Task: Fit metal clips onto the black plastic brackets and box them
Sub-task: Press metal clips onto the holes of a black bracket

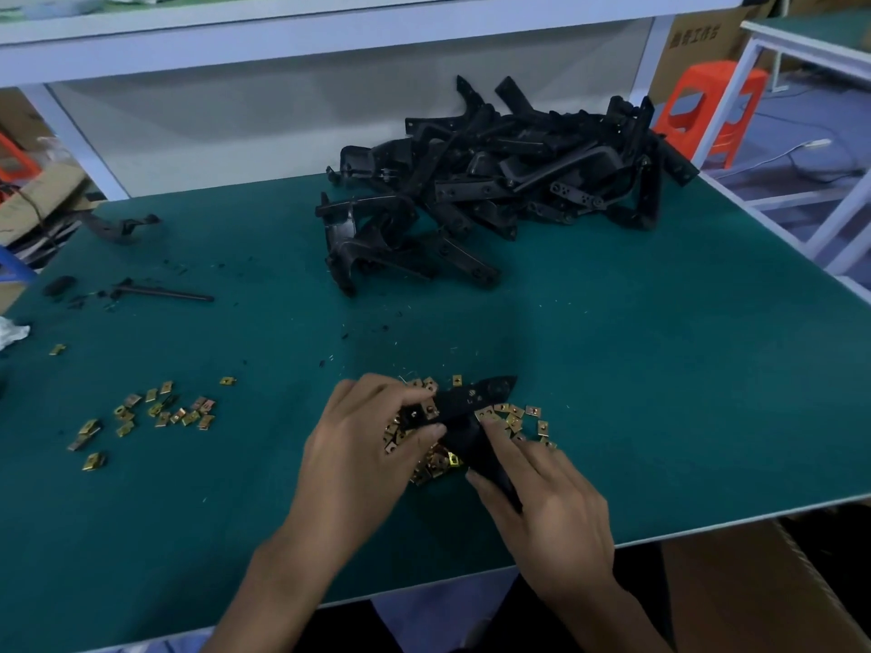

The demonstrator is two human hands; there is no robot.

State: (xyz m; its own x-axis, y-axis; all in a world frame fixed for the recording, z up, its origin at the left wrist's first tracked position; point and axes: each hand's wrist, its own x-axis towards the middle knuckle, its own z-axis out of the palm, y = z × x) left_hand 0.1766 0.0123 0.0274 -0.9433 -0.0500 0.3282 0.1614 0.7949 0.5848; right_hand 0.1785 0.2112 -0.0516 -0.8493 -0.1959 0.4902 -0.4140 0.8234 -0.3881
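Green bench mat, near centre: left hand and right hand, both closed w/ fingers pinching one black plastic bracket, held over loose pile of small brass-coloured metal clips. Second clip scatter near left. Heap of black plastic brackets far right. Brown cardboard box near right, below bench edge.

A green worktop fills most of the view, with a white shelf frame across its far edge at twelve o'clock. An orange plastic stool stands on the floor at two o'clock, beside a cardboard box printed with dark characters. At nine o'clock, crumpled white material lies at the worktop's left edge. More brown cardboard shows below the near edge at five o'clock.
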